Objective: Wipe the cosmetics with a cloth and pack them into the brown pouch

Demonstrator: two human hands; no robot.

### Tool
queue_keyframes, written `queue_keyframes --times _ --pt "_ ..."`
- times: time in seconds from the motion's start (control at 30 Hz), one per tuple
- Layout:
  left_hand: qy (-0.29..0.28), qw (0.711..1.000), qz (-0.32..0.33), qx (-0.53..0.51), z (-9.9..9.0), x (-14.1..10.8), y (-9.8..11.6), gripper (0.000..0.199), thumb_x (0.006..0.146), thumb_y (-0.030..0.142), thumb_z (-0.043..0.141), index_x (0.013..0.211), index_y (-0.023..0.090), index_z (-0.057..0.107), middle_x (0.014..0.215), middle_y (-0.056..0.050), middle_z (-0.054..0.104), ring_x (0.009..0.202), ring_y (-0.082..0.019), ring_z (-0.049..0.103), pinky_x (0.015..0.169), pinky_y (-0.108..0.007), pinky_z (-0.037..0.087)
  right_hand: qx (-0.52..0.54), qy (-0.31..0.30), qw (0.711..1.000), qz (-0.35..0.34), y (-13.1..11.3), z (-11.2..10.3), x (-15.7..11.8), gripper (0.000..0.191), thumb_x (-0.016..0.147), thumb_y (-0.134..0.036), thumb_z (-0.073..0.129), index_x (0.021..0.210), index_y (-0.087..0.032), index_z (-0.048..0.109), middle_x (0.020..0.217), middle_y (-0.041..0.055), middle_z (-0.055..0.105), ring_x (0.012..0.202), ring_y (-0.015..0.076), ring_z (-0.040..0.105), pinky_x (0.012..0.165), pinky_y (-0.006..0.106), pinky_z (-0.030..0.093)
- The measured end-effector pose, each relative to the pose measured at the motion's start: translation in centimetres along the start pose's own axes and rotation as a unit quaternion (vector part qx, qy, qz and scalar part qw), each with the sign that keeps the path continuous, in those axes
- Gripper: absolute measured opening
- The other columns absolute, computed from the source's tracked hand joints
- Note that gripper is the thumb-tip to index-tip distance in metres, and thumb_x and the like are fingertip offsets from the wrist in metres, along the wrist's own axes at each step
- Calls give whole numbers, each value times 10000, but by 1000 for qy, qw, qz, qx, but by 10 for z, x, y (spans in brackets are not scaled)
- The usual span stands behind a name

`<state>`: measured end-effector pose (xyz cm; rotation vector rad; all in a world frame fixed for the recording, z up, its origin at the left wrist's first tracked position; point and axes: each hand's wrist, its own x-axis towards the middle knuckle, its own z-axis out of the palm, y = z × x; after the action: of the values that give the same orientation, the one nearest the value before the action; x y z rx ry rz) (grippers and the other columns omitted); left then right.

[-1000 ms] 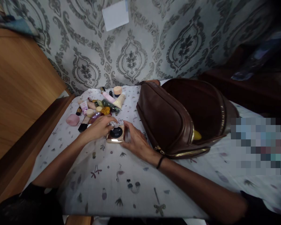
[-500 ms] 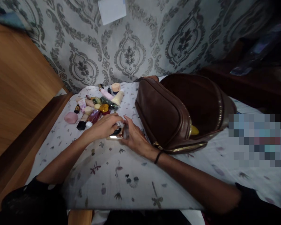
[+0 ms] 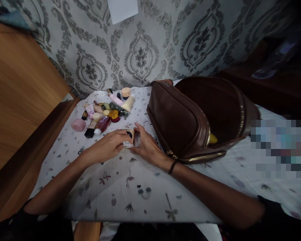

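Note:
My left hand (image 3: 109, 143) is closed on a small crumpled white tissue (image 3: 127, 144) and presses it against a small gold-edged makeup case (image 3: 130, 134). The case has a dark round area on its face, partly covered by my fingers. From the other side my right hand (image 3: 147, 147), with a dark band at the wrist, grips the case between thumb and fingers. Just beyond my left hand lie a reddish bottle with a white cap (image 3: 103, 124), a black-capped bottle (image 3: 89, 132) and a small yellow-lidded jar (image 3: 114, 115).
A brown leather bag (image 3: 175, 117) stands unzipped to the right, a yellow thing (image 3: 212, 138) inside it. More tubes and jars lie by a pink lump (image 3: 78, 125) at the back left. A wooden panel (image 3: 25, 80) borders the left; a patterned wall (image 3: 140, 57) rises behind.
The tissue has moved from the far edge of the case to its near edge. The case is tilted differently, and my left hand has shifted slightly nearer to me.

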<state>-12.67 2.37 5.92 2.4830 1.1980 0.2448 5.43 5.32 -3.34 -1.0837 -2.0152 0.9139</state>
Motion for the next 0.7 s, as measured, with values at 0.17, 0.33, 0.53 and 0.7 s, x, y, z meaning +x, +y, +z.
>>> queue_keyframes --times 0.17,0.33,0.53,0.7 --pt "5 999 -37 -6 -4 -17 -12 381 845 17 455 1079 224 673 1073 -41 648 1011 -190 632 919 -334 495 2 0 1000 7 -1 1 0 976 707 -151 778 1519 -198 239 1479 208 504 1365 325 497 1121 536 382" --pt "24 997 -69 -13 -7 -28 -28 343 866 74 480 1103 221 679 1071 -45 680 1000 -197 644 925 -345 487 4 8 1000 -5 0 1 0 964 702 -144 764 1518 -208 256 1473 198 513 1361 332 505 1125 546 383" --pt "43 995 -92 10 -8 -24 -40 327 839 99 502 1089 204 686 1082 -41 712 971 -205 658 901 -320 504 -3 -3 1000 14 -5 -3 -1 932 711 -142 747 1513 -188 273 1479 198 505 1373 333 493 1137 534 376" --pt "55 993 -98 33 -9 -15 -50 290 844 141 529 1078 188 693 1092 -59 706 1030 -230 646 967 -363 477 -6 -6 1000 23 -7 -3 -1 922 709 -136 756 1500 -167 284 1479 212 502 1370 335 494 1137 544 376"
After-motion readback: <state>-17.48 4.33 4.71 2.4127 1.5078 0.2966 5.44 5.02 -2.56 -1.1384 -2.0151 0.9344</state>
